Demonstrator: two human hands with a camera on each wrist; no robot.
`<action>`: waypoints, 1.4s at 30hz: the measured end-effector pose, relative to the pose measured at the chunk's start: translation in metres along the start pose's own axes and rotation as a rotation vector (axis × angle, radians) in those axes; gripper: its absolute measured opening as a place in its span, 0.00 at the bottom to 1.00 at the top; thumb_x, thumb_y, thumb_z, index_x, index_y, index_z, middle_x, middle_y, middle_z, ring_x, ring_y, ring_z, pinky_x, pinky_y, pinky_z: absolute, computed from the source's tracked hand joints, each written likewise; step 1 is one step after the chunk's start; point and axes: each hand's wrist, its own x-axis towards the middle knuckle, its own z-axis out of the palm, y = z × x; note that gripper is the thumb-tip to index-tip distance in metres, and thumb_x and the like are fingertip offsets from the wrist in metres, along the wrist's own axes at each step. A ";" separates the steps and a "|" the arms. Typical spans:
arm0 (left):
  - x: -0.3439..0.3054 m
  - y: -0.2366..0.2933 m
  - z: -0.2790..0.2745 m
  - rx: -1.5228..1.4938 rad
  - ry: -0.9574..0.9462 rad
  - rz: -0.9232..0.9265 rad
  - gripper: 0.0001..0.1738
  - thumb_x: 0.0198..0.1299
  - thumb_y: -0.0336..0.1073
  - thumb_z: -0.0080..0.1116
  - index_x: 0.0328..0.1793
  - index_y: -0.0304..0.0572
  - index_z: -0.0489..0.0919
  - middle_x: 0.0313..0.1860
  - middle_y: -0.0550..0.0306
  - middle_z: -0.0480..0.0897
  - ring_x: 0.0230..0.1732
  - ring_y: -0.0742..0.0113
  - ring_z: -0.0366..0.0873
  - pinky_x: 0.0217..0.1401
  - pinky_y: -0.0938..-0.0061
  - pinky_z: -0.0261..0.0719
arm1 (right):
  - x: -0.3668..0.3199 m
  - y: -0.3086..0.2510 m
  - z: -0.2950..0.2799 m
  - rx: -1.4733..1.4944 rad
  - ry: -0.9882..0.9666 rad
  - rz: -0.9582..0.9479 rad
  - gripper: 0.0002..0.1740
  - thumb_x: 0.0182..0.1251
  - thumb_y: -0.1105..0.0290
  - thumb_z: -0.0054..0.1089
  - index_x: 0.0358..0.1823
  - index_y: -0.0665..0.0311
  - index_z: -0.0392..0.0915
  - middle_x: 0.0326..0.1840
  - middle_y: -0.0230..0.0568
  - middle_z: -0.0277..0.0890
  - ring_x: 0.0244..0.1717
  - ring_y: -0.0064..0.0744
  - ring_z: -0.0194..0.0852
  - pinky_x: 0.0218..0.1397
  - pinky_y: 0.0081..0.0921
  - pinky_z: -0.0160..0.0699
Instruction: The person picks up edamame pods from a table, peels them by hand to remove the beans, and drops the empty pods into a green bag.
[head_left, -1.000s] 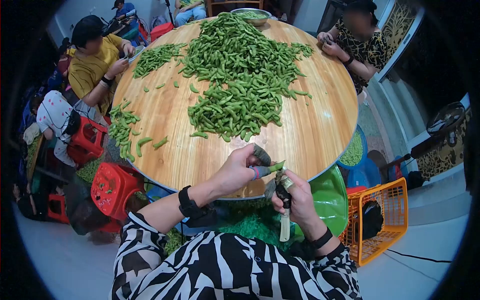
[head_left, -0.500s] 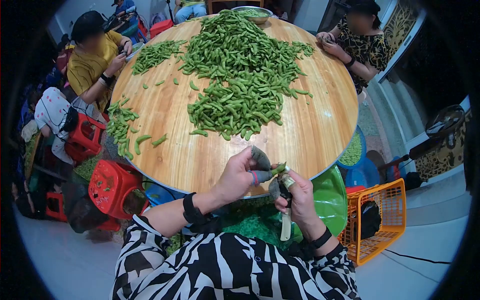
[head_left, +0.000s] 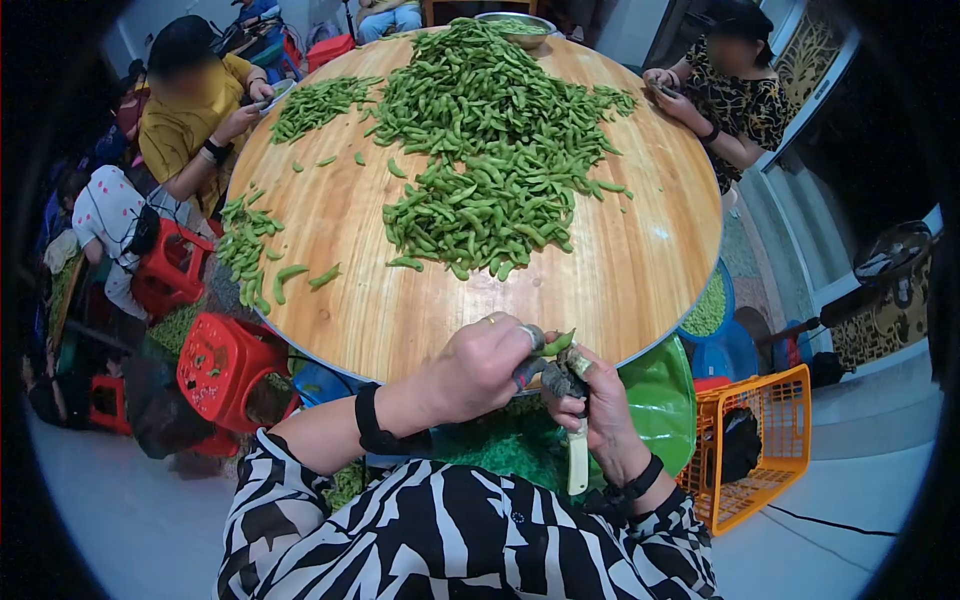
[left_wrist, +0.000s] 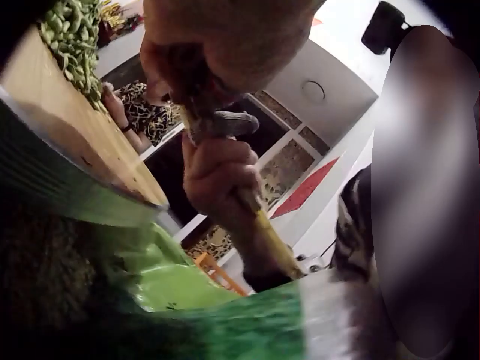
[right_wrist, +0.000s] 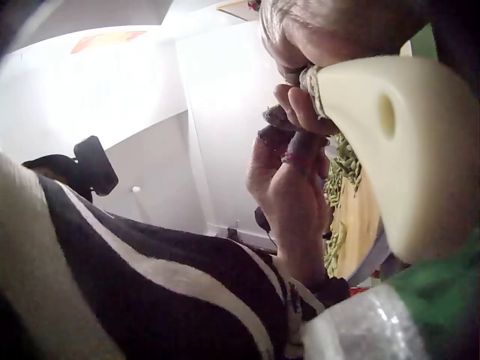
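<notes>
My left hand (head_left: 478, 368) pinches a green soybean pod (head_left: 557, 344) at the table's near edge, its wrapped fingers curled with the back of the hand upward. Grey covers wrap some fingertips of both hands. Close against it, my right hand (head_left: 602, 402) grips a tool by its cream handle (head_left: 578, 465), which points down toward my lap. In the right wrist view the handle (right_wrist: 424, 150) looms large, with a hole near its end; the tool's working end is hidden in the fingers. A large heap of soybean pods (head_left: 490, 150) lies beyond my hands.
The round wooden table (head_left: 330, 230) also carries smaller pod piles at left and a metal bowl (head_left: 520, 35) at the far edge. Two people sit at its sides. Below stand a green basin (head_left: 660, 400), an orange crate (head_left: 760, 450) and a red stool (head_left: 225, 370).
My left hand has rolled over so its knuckles face up, and its raised thumb has come down to the pod. The right hand keeps its grip on the tool nearly in place.
</notes>
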 end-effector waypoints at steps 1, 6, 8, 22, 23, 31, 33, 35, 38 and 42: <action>0.000 0.003 -0.002 0.133 -0.036 0.016 0.14 0.49 0.25 0.64 0.44 0.34 0.77 0.30 0.47 0.78 0.30 0.51 0.78 0.32 0.67 0.76 | 0.000 0.000 0.001 0.000 0.014 0.020 0.20 0.74 0.65 0.44 0.63 0.66 0.66 0.30 0.39 0.72 0.14 0.16 0.54 0.12 0.14 0.57; -0.003 -0.001 -0.004 0.134 -0.036 0.027 0.13 0.48 0.25 0.63 0.43 0.35 0.79 0.28 0.46 0.78 0.29 0.49 0.78 0.32 0.67 0.76 | -0.001 -0.001 0.011 0.023 -0.005 0.049 0.20 0.73 0.64 0.46 0.63 0.64 0.67 0.31 0.39 0.73 0.14 0.16 0.55 0.12 0.14 0.58; -0.003 -0.003 -0.003 -0.043 0.014 -0.077 0.10 0.51 0.26 0.64 0.40 0.33 0.80 0.27 0.50 0.80 0.26 0.58 0.78 0.31 0.68 0.76 | 0.000 0.002 0.015 -0.006 0.008 0.030 0.21 0.73 0.64 0.46 0.63 0.63 0.67 0.31 0.39 0.73 0.14 0.16 0.56 0.12 0.13 0.58; -0.005 0.000 0.010 -0.781 0.096 -0.867 0.07 0.62 0.34 0.57 0.40 0.37 0.80 0.26 0.62 0.79 0.27 0.79 0.75 0.27 0.83 0.69 | 0.007 0.009 0.005 -0.525 0.079 -0.276 0.13 0.73 0.69 0.42 0.50 0.69 0.72 0.29 0.36 0.74 0.14 0.16 0.60 0.15 0.14 0.61; -0.008 0.002 0.012 -0.658 0.086 -0.773 0.08 0.63 0.33 0.56 0.42 0.36 0.80 0.27 0.62 0.80 0.28 0.78 0.76 0.29 0.81 0.71 | 0.007 0.009 0.005 -0.523 0.081 -0.277 0.13 0.73 0.69 0.42 0.50 0.69 0.72 0.29 0.36 0.74 0.14 0.16 0.60 0.15 0.14 0.61; -0.020 0.008 0.021 -0.310 -0.017 -0.542 0.09 0.61 0.26 0.50 0.45 0.32 0.78 0.31 0.49 0.82 0.30 0.68 0.78 0.34 0.74 0.75 | 0.007 0.004 0.021 -0.904 0.324 -0.603 0.13 0.62 0.76 0.58 0.48 0.69 0.72 0.30 0.32 0.72 0.28 0.21 0.71 0.32 0.18 0.73; -0.020 0.011 0.020 -0.282 -0.017 -0.529 0.09 0.60 0.25 0.50 0.43 0.32 0.78 0.31 0.45 0.81 0.29 0.66 0.78 0.33 0.73 0.75 | 0.006 -0.002 0.020 -1.044 0.292 -0.622 0.14 0.60 0.77 0.59 0.48 0.69 0.72 0.31 0.34 0.73 0.31 0.23 0.73 0.36 0.20 0.74; -0.021 0.014 0.020 -0.224 -0.028 -0.509 0.06 0.59 0.26 0.52 0.40 0.31 0.77 0.27 0.44 0.78 0.27 0.63 0.78 0.30 0.71 0.74 | 0.004 -0.006 0.015 -1.182 0.257 -0.640 0.16 0.57 0.78 0.59 0.48 0.70 0.72 0.31 0.37 0.74 0.34 0.26 0.74 0.40 0.23 0.75; -0.022 0.015 0.022 -0.215 -0.025 -0.481 0.05 0.58 0.27 0.54 0.38 0.32 0.77 0.25 0.43 0.76 0.25 0.57 0.77 0.29 0.68 0.72 | 0.004 -0.007 0.004 -1.324 0.146 -0.639 0.16 0.53 0.79 0.59 0.45 0.71 0.72 0.31 0.43 0.75 0.31 0.30 0.75 0.37 0.25 0.75; -0.023 0.020 0.024 -0.185 -0.015 -0.364 0.05 0.57 0.28 0.56 0.38 0.33 0.77 0.24 0.42 0.76 0.25 0.51 0.77 0.28 0.66 0.72 | 0.002 -0.003 0.002 -1.403 0.173 -0.661 0.14 0.51 0.78 0.57 0.41 0.70 0.72 0.28 0.47 0.74 0.28 0.35 0.76 0.34 0.27 0.75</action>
